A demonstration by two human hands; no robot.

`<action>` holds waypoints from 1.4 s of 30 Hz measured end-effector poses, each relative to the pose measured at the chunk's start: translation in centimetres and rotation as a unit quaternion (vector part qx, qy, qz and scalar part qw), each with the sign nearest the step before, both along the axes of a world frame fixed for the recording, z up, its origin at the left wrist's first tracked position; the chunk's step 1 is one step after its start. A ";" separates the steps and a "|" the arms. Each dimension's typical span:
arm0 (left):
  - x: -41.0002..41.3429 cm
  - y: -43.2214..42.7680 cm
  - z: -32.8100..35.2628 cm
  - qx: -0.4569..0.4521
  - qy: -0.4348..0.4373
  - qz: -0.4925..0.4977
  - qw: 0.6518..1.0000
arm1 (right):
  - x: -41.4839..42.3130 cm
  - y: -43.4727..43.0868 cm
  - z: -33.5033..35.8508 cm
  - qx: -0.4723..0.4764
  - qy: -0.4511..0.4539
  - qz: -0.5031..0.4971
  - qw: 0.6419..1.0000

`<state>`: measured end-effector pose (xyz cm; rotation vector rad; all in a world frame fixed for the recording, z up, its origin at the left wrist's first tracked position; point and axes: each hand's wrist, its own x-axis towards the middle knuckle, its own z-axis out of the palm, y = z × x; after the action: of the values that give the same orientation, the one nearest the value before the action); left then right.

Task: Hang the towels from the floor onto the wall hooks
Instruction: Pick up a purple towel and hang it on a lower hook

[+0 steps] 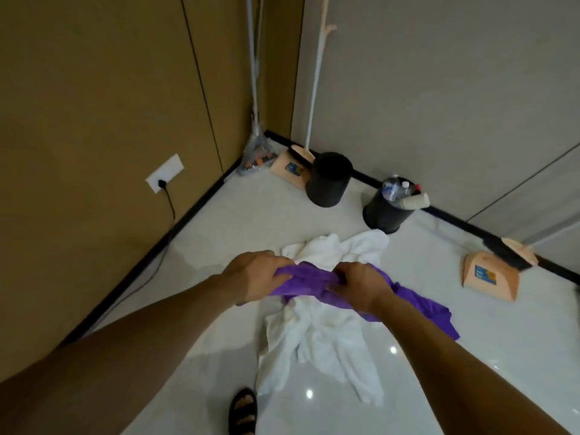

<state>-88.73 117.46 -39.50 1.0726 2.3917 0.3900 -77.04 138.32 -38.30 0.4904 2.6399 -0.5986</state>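
Gripping a bunched purple towel (317,285), left hand (255,276) and right hand (361,285) hold it above a crumpled white towel (317,334) on the floor (194,387).

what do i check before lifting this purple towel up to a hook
1. Left hand grips the purple towel: ok, fingers curled into the cloth.
2. Right hand grips the same towel: ok.
3. Purple towel free of the white towel under it: cannot tell; it lies bunched across the white one.
4. Trailing end gathered: not ok; a loose length hangs past the right wrist.
5. Wall hook found: cannot tell; none is in view.
6. Footing: ok; the sandalled foot stands beside the white towel, not on it.
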 end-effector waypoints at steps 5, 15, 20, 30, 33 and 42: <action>-2.6 -6.1 11.3 -0.019 0.145 0.107 0.983 | -4.7 -2.6 11.7 0.006 0.178 0.009 0.984; 2.9 -15.4 27.7 0.223 0.008 0.294 0.930 | -6.7 -8.8 28.0 0.076 0.409 0.170 0.893; 6.4 -20.6 31.0 0.156 -0.028 0.328 0.931 | -6.2 -11.0 29.3 0.065 0.462 0.155 0.871; 12.9 -29.0 35.5 0.327 -0.058 0.442 0.833 | -5.9 -17.1 32.7 0.066 0.432 0.228 0.870; 13.5 -31.5 36.2 0.314 -0.043 0.436 0.842 | -6.0 -18.9 33.9 0.062 0.444 0.207 0.869; 12.6 -36.8 38.3 0.482 -0.027 0.432 0.762 | -5.7 -24.6 35.0 0.079 0.286 0.203 0.933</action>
<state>-76.09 80.67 -1.24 0.1118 2.4570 2.0874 -82.70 113.73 -3.34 -0.2406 3.2188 -0.4422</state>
